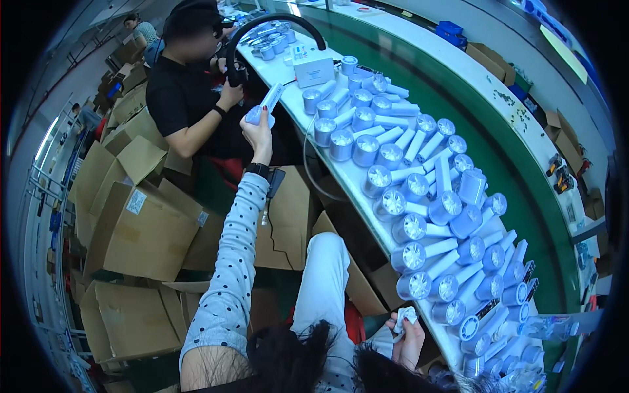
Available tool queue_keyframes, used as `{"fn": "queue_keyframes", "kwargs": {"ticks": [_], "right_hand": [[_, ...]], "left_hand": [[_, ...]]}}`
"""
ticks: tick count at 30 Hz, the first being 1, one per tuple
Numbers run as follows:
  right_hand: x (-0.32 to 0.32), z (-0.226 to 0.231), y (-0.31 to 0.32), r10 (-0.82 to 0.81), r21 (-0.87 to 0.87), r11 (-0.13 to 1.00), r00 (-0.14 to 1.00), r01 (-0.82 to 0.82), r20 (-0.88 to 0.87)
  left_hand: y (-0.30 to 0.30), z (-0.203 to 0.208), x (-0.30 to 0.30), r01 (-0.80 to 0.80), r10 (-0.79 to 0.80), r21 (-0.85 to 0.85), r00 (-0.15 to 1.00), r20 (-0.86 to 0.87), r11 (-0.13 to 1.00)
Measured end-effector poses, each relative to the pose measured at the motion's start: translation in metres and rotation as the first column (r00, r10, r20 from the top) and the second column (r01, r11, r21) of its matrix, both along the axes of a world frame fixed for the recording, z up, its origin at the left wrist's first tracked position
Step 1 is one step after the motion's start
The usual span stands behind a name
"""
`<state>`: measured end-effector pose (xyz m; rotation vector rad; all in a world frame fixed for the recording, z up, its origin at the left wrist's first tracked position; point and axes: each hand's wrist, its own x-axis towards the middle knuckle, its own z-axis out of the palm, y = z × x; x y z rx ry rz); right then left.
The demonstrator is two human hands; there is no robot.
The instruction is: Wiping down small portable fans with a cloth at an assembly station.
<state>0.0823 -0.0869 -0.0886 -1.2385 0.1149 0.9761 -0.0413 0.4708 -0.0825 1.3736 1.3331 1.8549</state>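
left hand closed around a light blue handheld fan, held out at arm's length toward a seated co-worker | right hand low by the lap, fingers pinched on a small white cloth | rows of blue fans lie on the bench just right of both hands | cardboard boxes to the left

A factory assembly line: rows of identical light-blue handheld fans crowd the curved worktop beside a green conveyor belt, with cardboard cartons stacked behind seated workers.
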Motion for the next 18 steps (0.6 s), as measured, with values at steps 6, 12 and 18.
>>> {"fn": "queue_keyframes", "kwargs": {"ticks": [6, 12, 18], "right_hand": [[0.017, -0.034, -0.017, 0.116, -0.093, 0.987, 0.986, -0.127, -0.121], [0.057, -0.055, -0.027, 0.364, -0.145, 0.925, 0.929, -0.352, 0.068], [0.011, -0.019, -0.024, 0.081, -0.073, 0.995, 0.983, -0.069, 0.165]], "left_hand": [[0.066, -0.029, 0.013, 0.056, -0.047, 0.023, 0.952, -0.303, 0.998], [0.094, -0.042, 0.077, 0.111, -0.138, -0.088, 0.902, -0.41, 0.99], [0.174, -0.06, 0.049, 0.191, -0.359, -0.44, 0.87, -0.338, 0.877]]}}
